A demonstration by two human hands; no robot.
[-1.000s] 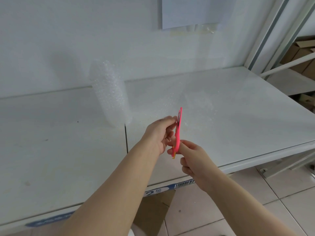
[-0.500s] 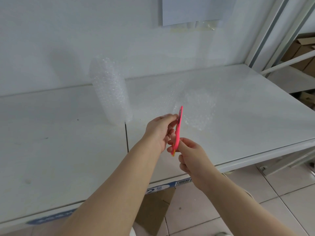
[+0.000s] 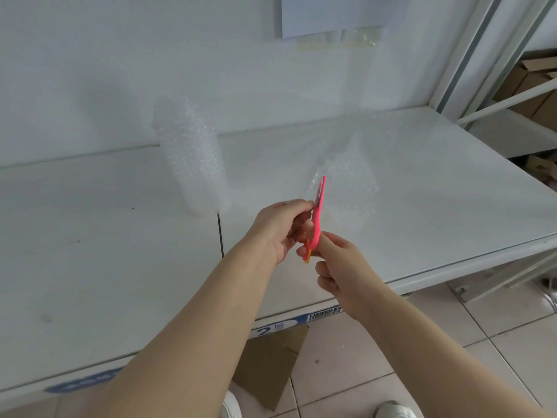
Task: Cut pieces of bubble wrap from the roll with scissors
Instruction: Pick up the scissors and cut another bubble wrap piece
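The left hand (image 3: 278, 227) is pinching the pink scissors (image 3: 317, 220) near the pivot with curled fingertips, while the right hand (image 3: 342, 267) is gripping the handle end, fingers folded. The scissors are pointing upward over the white table (image 3: 90, 267), tips slightly parted. Just beyond, a loose bubble wrap sheet (image 3: 346, 191) is lying flat, and the bubble wrap roll (image 3: 190, 158) is standing upright to the left.

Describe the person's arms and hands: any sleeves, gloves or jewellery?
The left arm and right arm are bare, with no sleeves in view. The left hand and right hand wear no gloves, and no watch, bracelet or ring shows.
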